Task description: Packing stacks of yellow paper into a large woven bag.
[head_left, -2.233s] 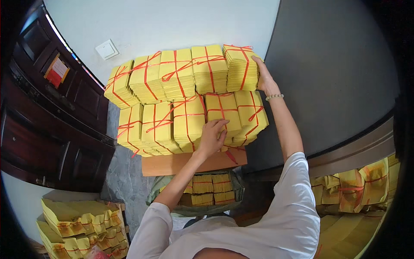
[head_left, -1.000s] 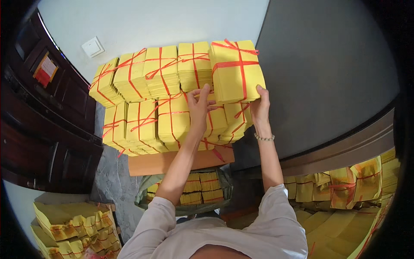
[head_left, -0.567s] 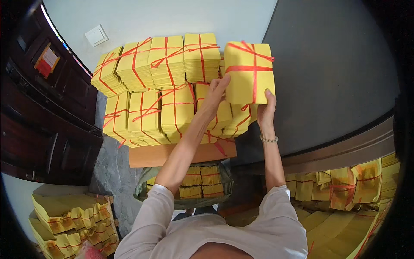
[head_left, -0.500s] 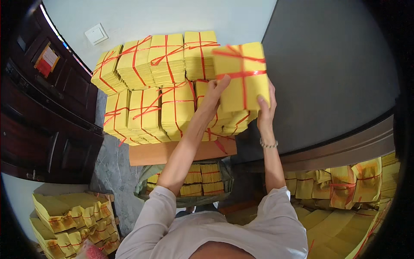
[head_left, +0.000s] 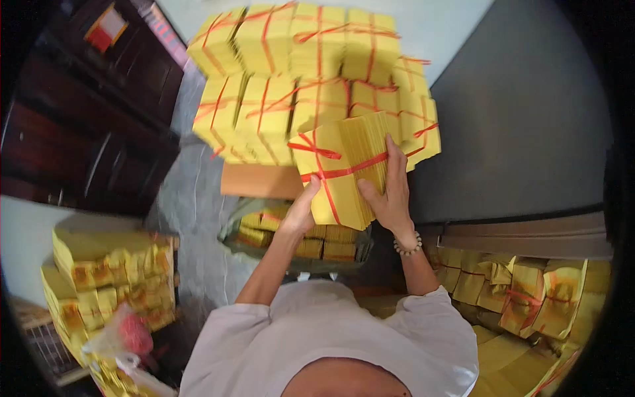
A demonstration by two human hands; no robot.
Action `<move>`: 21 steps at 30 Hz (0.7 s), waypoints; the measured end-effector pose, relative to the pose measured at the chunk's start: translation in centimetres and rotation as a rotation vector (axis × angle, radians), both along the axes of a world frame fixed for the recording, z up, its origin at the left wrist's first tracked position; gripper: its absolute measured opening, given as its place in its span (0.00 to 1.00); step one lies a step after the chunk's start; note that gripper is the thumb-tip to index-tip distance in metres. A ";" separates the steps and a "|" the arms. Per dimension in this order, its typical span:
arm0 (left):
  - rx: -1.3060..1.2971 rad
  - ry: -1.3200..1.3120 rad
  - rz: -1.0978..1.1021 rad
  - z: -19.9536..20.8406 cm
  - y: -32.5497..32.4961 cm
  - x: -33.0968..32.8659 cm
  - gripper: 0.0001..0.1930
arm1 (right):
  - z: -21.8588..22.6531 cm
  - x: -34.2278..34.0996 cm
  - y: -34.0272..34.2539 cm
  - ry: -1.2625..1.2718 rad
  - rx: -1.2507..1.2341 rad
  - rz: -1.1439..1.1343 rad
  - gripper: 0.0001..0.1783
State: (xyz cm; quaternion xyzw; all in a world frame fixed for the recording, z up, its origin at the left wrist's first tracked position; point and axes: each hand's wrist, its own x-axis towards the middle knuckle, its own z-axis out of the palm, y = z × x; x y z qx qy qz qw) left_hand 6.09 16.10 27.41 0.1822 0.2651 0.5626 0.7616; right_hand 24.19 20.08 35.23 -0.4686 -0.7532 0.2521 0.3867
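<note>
Between my two hands is a bundle of yellow paper sheets, tied crosswise with red ribbon and knotted on top. It is tilted, so the layered sheet edges show along its right side. My left hand grips its lower left edge. On the right, my right hand clasps the layered side, thumb in front and fingers behind. Under the bundle and nearer to me, a dark green sack gapes, with several similar yellow bundles inside. Just beyond my hands stand stacked yellow bundles with red ribbons.
An orange-brown board lies below the stack. A dark wooden door is at the left, a grey panel at the right. More yellow paper packs fill the lower left, beside a plastic bag; others sit lower right.
Both hands have brought the bundle toward me and a little left, away from the stack's right end. It has turned, so its layered side now shows. The whole view has shifted.
</note>
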 end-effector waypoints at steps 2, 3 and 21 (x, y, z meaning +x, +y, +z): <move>-0.084 0.044 -0.033 -0.9 -2.2 -1.4 0.33 | -2.8 -1.1 -1.5 -0.039 0.014 0.013 0.48; -0.051 0.076 -0.027 -1.5 -3.0 -2.3 0.32 | -3.3 -2.1 -2.6 0.040 -0.019 0.040 0.48; -0.556 -0.136 0.276 -14.3 -17.6 -6.6 0.28 | -21.5 -10.0 -7.2 -0.018 -1.075 0.371 0.43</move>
